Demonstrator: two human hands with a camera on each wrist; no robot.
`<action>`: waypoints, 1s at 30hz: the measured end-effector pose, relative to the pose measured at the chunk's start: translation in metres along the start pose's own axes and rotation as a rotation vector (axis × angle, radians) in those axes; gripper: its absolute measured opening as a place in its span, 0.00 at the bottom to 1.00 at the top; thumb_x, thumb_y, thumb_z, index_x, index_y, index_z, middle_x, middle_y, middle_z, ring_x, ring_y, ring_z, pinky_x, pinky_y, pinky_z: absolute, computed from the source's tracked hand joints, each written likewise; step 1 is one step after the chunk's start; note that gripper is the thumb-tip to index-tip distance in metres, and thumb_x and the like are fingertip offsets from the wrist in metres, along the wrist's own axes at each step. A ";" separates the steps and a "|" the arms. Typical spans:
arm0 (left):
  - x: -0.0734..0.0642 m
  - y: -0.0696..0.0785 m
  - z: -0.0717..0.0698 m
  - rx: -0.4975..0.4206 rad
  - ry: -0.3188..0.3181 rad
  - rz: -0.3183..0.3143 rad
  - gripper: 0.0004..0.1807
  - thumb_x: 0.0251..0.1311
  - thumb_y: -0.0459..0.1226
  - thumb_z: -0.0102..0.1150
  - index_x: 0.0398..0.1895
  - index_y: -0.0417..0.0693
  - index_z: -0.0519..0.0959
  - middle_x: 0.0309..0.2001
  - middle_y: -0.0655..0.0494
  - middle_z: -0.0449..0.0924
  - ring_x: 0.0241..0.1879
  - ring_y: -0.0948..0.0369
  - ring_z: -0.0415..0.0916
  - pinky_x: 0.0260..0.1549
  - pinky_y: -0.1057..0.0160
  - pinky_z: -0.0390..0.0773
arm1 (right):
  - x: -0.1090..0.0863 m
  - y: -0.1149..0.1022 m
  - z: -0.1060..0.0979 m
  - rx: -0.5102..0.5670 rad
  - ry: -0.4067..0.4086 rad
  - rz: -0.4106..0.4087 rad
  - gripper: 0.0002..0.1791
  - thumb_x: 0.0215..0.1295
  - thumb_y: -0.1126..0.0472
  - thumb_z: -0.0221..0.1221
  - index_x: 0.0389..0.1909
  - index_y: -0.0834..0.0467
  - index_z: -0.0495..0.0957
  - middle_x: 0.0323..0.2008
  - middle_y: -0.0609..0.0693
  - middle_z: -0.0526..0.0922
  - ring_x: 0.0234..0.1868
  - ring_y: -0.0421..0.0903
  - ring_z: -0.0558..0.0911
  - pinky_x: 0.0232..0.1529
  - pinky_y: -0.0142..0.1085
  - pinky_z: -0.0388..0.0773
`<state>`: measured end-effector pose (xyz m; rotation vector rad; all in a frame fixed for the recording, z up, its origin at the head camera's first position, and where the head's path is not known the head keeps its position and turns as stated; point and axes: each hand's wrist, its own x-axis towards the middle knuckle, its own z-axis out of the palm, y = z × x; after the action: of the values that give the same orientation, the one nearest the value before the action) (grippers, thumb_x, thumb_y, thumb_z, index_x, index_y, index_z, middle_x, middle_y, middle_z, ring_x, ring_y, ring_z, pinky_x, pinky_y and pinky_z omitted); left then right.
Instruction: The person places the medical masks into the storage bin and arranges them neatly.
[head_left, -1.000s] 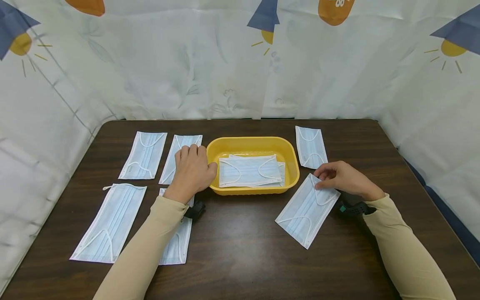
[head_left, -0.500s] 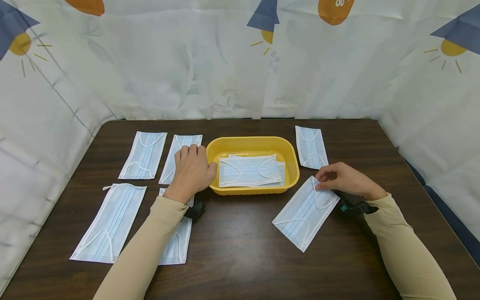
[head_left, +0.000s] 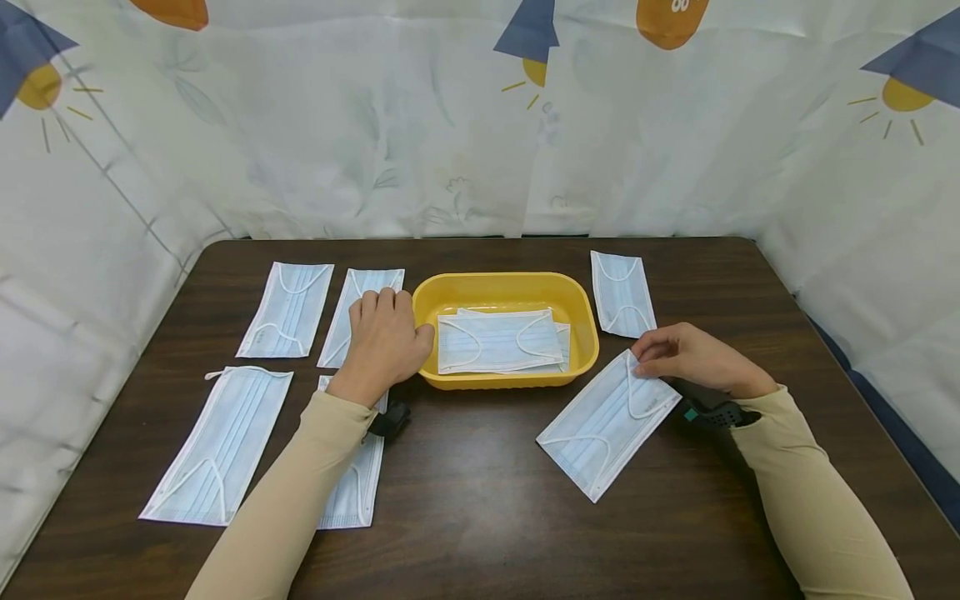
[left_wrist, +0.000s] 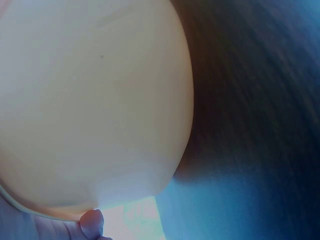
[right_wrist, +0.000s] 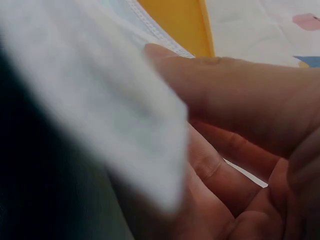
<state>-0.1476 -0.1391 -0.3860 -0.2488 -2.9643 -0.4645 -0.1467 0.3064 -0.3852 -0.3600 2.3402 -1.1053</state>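
Observation:
My right hand (head_left: 693,358) pinches a light blue face mask (head_left: 609,425) by its upper corner between thumb and fingers, to the right of the yellow basin (head_left: 506,382). The held mask slants down toward the table's front, and in the right wrist view its white edge (right_wrist: 145,145) is blurred beside the thumb. My left hand (head_left: 386,337) holds the left end of the basin. In the left wrist view the basin's outer wall (left_wrist: 100,115) fills much of the frame, with a fingertip (left_wrist: 92,224) beside it. Inside the basin lie stacked face masks (head_left: 498,342).
More face masks lie on the dark wooden table (head_left: 465,517): a back left mask (head_left: 288,310), a front left mask (head_left: 221,446) and a back right mask (head_left: 622,293). Two others lie partly under my left hand and arm. A printed white curtain (head_left: 450,150) surrounds the table.
The lower end of the mask in my right hand has swung slightly to the left. My left hand and the basin have stayed in place.

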 end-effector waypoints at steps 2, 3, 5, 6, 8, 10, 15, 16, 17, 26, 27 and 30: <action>0.000 0.000 0.000 0.001 0.005 0.000 0.19 0.64 0.42 0.44 0.42 0.32 0.72 0.40 0.39 0.70 0.47 0.41 0.61 0.54 0.39 0.61 | -0.001 0.000 0.000 0.007 0.006 -0.005 0.14 0.66 0.61 0.68 0.48 0.64 0.82 0.35 0.48 0.86 0.34 0.37 0.80 0.39 0.30 0.82; 0.000 0.000 0.000 0.000 0.007 0.000 0.18 0.64 0.42 0.44 0.42 0.32 0.72 0.39 0.39 0.70 0.47 0.41 0.61 0.54 0.39 0.61 | -0.001 0.000 0.000 0.010 0.011 -0.009 0.14 0.66 0.61 0.68 0.48 0.64 0.82 0.35 0.48 0.86 0.35 0.37 0.81 0.39 0.30 0.82; 0.000 0.000 0.000 -0.001 0.011 0.000 0.19 0.64 0.42 0.44 0.42 0.32 0.72 0.39 0.39 0.70 0.46 0.41 0.61 0.54 0.40 0.60 | -0.002 -0.001 0.000 0.008 0.023 -0.016 0.14 0.66 0.61 0.68 0.48 0.64 0.82 0.34 0.48 0.85 0.35 0.37 0.80 0.39 0.30 0.82; 0.000 0.000 0.000 0.000 0.012 0.001 0.19 0.64 0.42 0.44 0.42 0.32 0.72 0.39 0.39 0.70 0.46 0.41 0.61 0.54 0.39 0.60 | -0.002 -0.002 0.000 0.007 0.030 -0.020 0.13 0.66 0.60 0.68 0.47 0.63 0.82 0.34 0.48 0.85 0.35 0.37 0.80 0.39 0.30 0.82; 0.001 0.000 0.000 -0.001 0.011 0.002 0.19 0.64 0.42 0.44 0.42 0.32 0.72 0.39 0.39 0.70 0.46 0.41 0.61 0.54 0.39 0.60 | -0.003 -0.003 0.000 0.004 0.044 -0.022 0.13 0.66 0.60 0.68 0.47 0.62 0.82 0.34 0.49 0.84 0.35 0.38 0.80 0.39 0.30 0.82; 0.001 0.000 0.000 -0.002 0.011 0.002 0.18 0.64 0.42 0.44 0.41 0.32 0.72 0.39 0.39 0.69 0.46 0.41 0.61 0.54 0.39 0.60 | -0.003 -0.003 0.000 0.003 0.053 -0.023 0.13 0.66 0.59 0.68 0.47 0.62 0.82 0.35 0.49 0.84 0.36 0.38 0.80 0.40 0.30 0.82; 0.001 -0.001 0.001 -0.002 0.012 0.002 0.18 0.64 0.42 0.44 0.40 0.32 0.72 0.38 0.40 0.69 0.46 0.41 0.61 0.53 0.39 0.60 | -0.002 -0.001 0.000 0.007 0.065 -0.016 0.14 0.66 0.58 0.68 0.47 0.61 0.81 0.36 0.50 0.84 0.37 0.40 0.82 0.42 0.31 0.83; 0.001 -0.001 0.001 -0.001 0.012 0.002 0.18 0.64 0.42 0.44 0.40 0.32 0.72 0.38 0.40 0.69 0.46 0.41 0.61 0.53 0.39 0.60 | -0.001 0.000 0.000 0.006 0.067 -0.014 0.14 0.66 0.58 0.68 0.47 0.60 0.81 0.36 0.50 0.84 0.37 0.40 0.82 0.42 0.31 0.84; 0.001 -0.001 0.001 0.000 0.012 0.002 0.18 0.64 0.42 0.44 0.40 0.32 0.72 0.38 0.40 0.69 0.46 0.41 0.61 0.53 0.39 0.60 | -0.001 0.000 0.000 0.007 0.068 -0.013 0.14 0.66 0.58 0.68 0.48 0.60 0.81 0.36 0.50 0.84 0.37 0.40 0.82 0.42 0.31 0.84; 0.000 0.000 0.000 -0.002 0.005 -0.002 0.20 0.64 0.42 0.45 0.44 0.31 0.72 0.40 0.39 0.70 0.47 0.40 0.61 0.55 0.39 0.60 | -0.002 0.000 -0.001 -0.002 0.080 -0.029 0.13 0.67 0.57 0.67 0.48 0.60 0.81 0.34 0.48 0.85 0.35 0.42 0.82 0.39 0.32 0.83; 0.000 0.000 0.000 -0.003 0.003 -0.003 0.20 0.64 0.42 0.45 0.44 0.31 0.72 0.40 0.39 0.70 0.48 0.40 0.61 0.55 0.39 0.60 | -0.003 0.000 -0.001 -0.002 0.081 -0.034 0.13 0.67 0.57 0.67 0.48 0.60 0.81 0.34 0.47 0.85 0.35 0.42 0.82 0.39 0.32 0.83; 0.000 0.000 -0.001 -0.003 -0.004 -0.008 0.20 0.64 0.42 0.44 0.45 0.31 0.72 0.40 0.38 0.70 0.48 0.40 0.61 0.56 0.39 0.60 | -0.004 -0.001 -0.002 -0.002 0.083 -0.043 0.13 0.68 0.58 0.67 0.48 0.60 0.81 0.34 0.47 0.85 0.35 0.42 0.82 0.39 0.32 0.83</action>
<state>-0.1478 -0.1389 -0.3852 -0.2389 -2.9701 -0.4693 -0.1441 0.3087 -0.3822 -0.3735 2.4168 -1.1586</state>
